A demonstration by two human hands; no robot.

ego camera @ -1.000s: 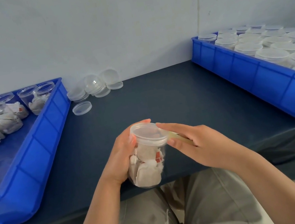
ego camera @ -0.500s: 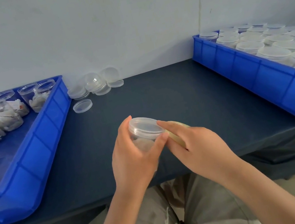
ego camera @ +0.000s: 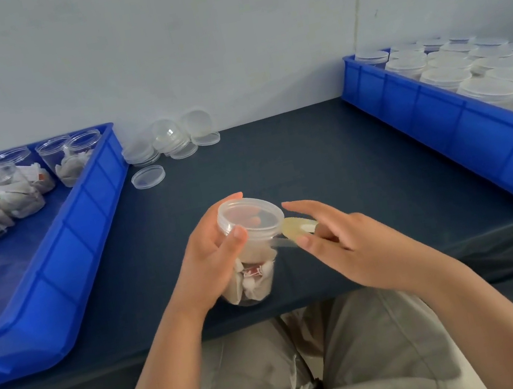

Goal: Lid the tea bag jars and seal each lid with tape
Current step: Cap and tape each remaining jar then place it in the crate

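**A:** What's left of the grip?

**B:** A blue plastic tray (ego camera: pixel 82 225) of open tea bag jars, well apart. Loose translucent lids (ego camera: pixel 170 141) lie beyond it on the dark table (ego camera: pixel 310 157).

**A:** And the grip itself?

**B:** The left hand (ego camera: pixel 214 256) wraps the clear plastic tea bag jar (ego camera: pixel 255 273), with the thumb just under its round translucent lid (ego camera: pixel 249 216). The jar is held above the table's near edge, its long axis nearly upright.

**A:** To its right?

**B:** The right hand (ego camera: pixel 342 241) pinches a small yellowish tape roll (ego camera: pixel 298 226) against the lid's rim, forefinger straight. A clear tape strip (ego camera: pixel 282 242) runs to the jar wall. Further right is a blue tray of lidded jars (ego camera: pixel 439 114).

**A:** Next move?

**B:** Probably winding. The seam circles the upright axis just right of the grip, nearest the right hand.
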